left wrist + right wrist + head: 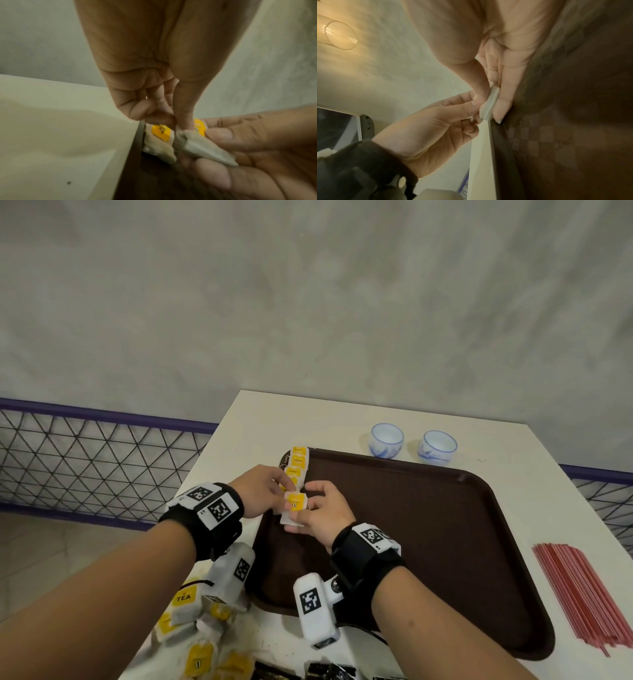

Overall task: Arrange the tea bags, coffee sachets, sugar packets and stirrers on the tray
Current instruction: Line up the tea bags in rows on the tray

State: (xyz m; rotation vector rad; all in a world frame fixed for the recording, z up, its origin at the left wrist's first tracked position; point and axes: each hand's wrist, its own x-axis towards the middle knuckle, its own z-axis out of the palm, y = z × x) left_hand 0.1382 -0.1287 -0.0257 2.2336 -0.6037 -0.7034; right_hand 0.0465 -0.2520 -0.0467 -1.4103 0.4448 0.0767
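- Head view: both hands meet at the left rim of the brown tray (445, 525). The right hand (325, 515) grasps a tea bag (294, 506) with a yellow tag, and the left hand (260, 491) pinches at the same bag. A row of tea bags (298, 463) already lies along the rim. Risk, I think: the new bag can slide off the rim or disturb the row. 2 cups (387, 440) stand behind the tray, red stirrers (582, 594) lie on the right, and a loose pile of tea bags (198, 628) waits on the white table (342, 412).
- Left wrist view: the thumb and finger press the bag; the string may catch.
- Right wrist view: the fingers clamp the bag by its edge, above the tray rim.
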